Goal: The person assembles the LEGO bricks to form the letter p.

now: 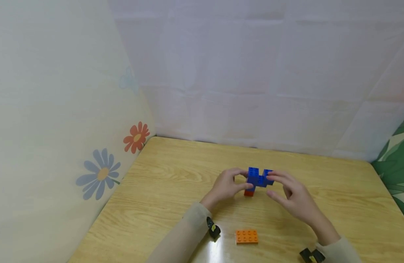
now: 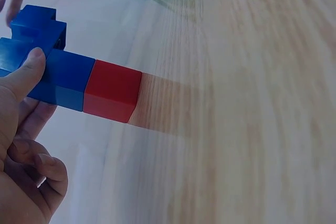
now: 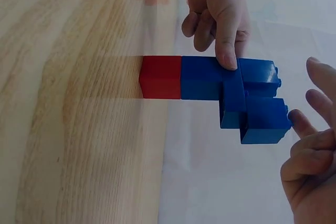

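Observation:
A stack of toy building bricks stands upright on the wooden table, with a red brick (image 1: pixel 249 193) at its foot and several blue bricks (image 1: pixel 253 176) above. Near the top, one blue piece juts out sideways and bears a further blue brick (image 3: pixel 266 121). My left hand (image 1: pixel 226 184) pinches the blue part of the stack, thumb on the near side and fingers behind. At the overhanging blue brick, my right hand (image 1: pixel 298 201) has its fingertips by the studded top, the thumb held apart. Whether those fingertips touch the brick, I cannot tell.
An orange eight-stud brick (image 1: pixel 246 237) lies flat on the table (image 1: pixel 175 168), nearer to me, between the forearms. A pale cloth wall (image 1: pixel 221 73) rises behind the table's back edge. At the left is another wall printed with flowers (image 1: pixel 103 173).

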The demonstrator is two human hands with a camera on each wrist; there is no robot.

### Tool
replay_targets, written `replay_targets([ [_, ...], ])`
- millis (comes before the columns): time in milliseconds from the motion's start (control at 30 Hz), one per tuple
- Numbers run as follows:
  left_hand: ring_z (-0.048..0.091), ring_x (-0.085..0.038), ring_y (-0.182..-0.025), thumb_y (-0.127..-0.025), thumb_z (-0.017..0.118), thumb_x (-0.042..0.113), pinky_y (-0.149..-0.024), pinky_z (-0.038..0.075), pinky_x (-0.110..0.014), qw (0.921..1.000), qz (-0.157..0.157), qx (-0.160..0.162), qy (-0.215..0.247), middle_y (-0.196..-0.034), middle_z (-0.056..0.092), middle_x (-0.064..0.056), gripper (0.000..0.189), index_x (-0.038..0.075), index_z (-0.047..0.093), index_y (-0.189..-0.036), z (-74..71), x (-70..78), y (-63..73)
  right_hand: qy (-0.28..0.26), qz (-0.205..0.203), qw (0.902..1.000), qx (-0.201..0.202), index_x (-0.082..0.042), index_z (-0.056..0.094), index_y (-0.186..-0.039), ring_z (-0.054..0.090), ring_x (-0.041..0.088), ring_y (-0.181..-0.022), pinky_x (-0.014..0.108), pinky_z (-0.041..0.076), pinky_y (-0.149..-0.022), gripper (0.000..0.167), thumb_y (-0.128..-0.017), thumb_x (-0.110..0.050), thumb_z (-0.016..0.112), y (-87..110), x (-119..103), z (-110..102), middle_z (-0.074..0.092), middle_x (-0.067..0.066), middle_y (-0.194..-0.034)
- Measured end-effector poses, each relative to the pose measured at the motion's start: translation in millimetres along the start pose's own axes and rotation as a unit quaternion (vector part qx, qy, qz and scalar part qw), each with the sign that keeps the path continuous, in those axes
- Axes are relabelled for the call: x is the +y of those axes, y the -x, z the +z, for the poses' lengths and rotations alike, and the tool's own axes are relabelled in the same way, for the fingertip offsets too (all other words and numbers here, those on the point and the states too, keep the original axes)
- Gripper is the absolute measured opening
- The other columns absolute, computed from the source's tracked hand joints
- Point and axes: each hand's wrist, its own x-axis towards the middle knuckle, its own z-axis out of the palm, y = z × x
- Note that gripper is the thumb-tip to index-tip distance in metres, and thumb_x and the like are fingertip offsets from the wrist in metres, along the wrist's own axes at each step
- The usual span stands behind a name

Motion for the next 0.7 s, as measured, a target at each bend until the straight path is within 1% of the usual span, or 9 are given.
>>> replay_targets([
  [200,0.064,-0.014,-0.119,-0.091,0.081,0.042,-0.099,0.051,-0.037,1.0000,0.001,0.000,0.001,-0.119,0.071,0.012,0.040,0.020,0.074,-0.124,0.5,-2.2,0.0,0.002,-0.026,0.9997,-0.004,-0.008,0.070,-0.130,0.032,-0.005,-0.054,0.017,0.034,-0.045,0.048,-0.084,-0.003,0.085,8.1,-9.6,1.6,0.065,0.007,-0.133],
  [300,0.064,-0.013,-0.119,-0.091,0.081,0.042,-0.098,0.051,-0.038,1.0000,0.002,0.000,0.001,-0.119,0.071,0.013,0.039,0.020,0.075,-0.124,0.6,-2.4,-0.3,-0.002,-0.032,0.9993,-0.021,-0.012,0.070,-0.131,0.032,-0.006,-0.055,0.016,0.035,-0.047,0.049,-0.085,-0.006,0.086,13.5,-13.2,5.0,0.066,0.006,-0.131],
  [333,0.063,-0.013,-0.118,-0.091,0.081,0.042,-0.098,0.051,-0.038,1.0000,0.003,0.000,0.001,-0.119,0.071,0.013,0.039,0.020,0.075,-0.124,0.6,-2.3,-0.3,-0.002,-0.033,0.9990,-0.030,-0.013,0.070,-0.130,0.032,-0.006,-0.056,0.016,0.038,-0.050,0.049,-0.085,-0.007,0.086,15.6,-14.1,6.7,0.067,0.007,-0.130],
  [367,0.063,-0.012,-0.118,-0.091,0.081,0.042,-0.098,0.051,-0.038,1.0000,0.003,0.000,0.001,-0.119,0.071,0.013,0.040,0.020,0.075,-0.124,0.6,-2.3,-0.2,-0.001,-0.032,0.9987,-0.040,-0.014,0.070,-0.130,0.034,-0.005,-0.056,0.017,0.040,-0.053,0.048,-0.085,-0.008,0.086,17.7,-15.1,8.7,0.067,0.008,-0.129],
  [433,0.063,-0.012,-0.119,-0.091,0.081,0.043,-0.099,0.051,-0.037,1.0000,0.003,-0.001,-0.001,-0.119,0.071,0.012,0.040,0.020,0.075,-0.124,0.6,-1.9,0.0,0.009,-0.026,0.9974,-0.067,-0.017,0.070,-0.129,0.049,-0.004,-0.067,0.020,0.051,-0.064,0.047,-0.086,-0.012,0.087,22.1,-17.1,12.9,0.068,0.005,-0.128],
  [500,0.063,-0.012,-0.119,-0.091,0.081,0.043,-0.099,0.051,-0.038,1.0000,0.002,-0.001,-0.003,-0.120,0.071,0.012,0.041,0.019,0.074,-0.125,0.3,-1.4,0.4,0.023,-0.019,0.9946,-0.099,-0.019,0.070,-0.128,0.062,0.002,-0.083,0.028,0.057,-0.076,0.044,-0.087,-0.017,0.086,25.7,-19.1,17.2,0.069,0.001,-0.127],
  [533,0.062,-0.012,-0.120,-0.091,0.081,0.043,-0.099,0.051,-0.038,1.0000,0.002,-0.001,-0.004,-0.120,0.071,0.011,0.042,0.019,0.074,-0.125,0.2,-1.1,0.6,0.031,-0.015,0.9924,-0.118,-0.019,0.071,-0.127,0.066,0.007,-0.093,0.033,0.058,-0.082,0.042,-0.087,-0.019,0.086,27.2,-20.1,19.2,0.069,-0.002,-0.127],
  [600,0.062,-0.012,-0.120,-0.091,0.080,0.043,-0.099,0.051,-0.038,1.0000,0.002,-0.002,-0.007,-0.121,0.071,0.011,0.043,0.019,0.074,-0.126,-0.3,-0.5,1.0,0.041,-0.004,0.9869,-0.156,-0.019,0.071,-0.125,0.066,0.014,-0.111,0.039,0.058,-0.090,0.038,-0.089,-0.024,0.085,29.9,-22.2,22.8,0.068,-0.008,-0.126],
  [700,0.062,-0.013,-0.120,-0.092,0.080,0.044,-0.097,0.052,-0.037,1.0000,-0.001,-0.001,-0.007,-0.121,0.071,0.011,0.044,0.018,0.073,-0.127,-0.7,0.0,1.2,0.041,0.017,0.9751,-0.217,-0.019,0.072,-0.124,0.066,0.014,-0.112,0.043,0.057,-0.092,0.035,-0.093,-0.034,0.080,32.3,-25.6,26.8,0.065,-0.013,-0.125],
])
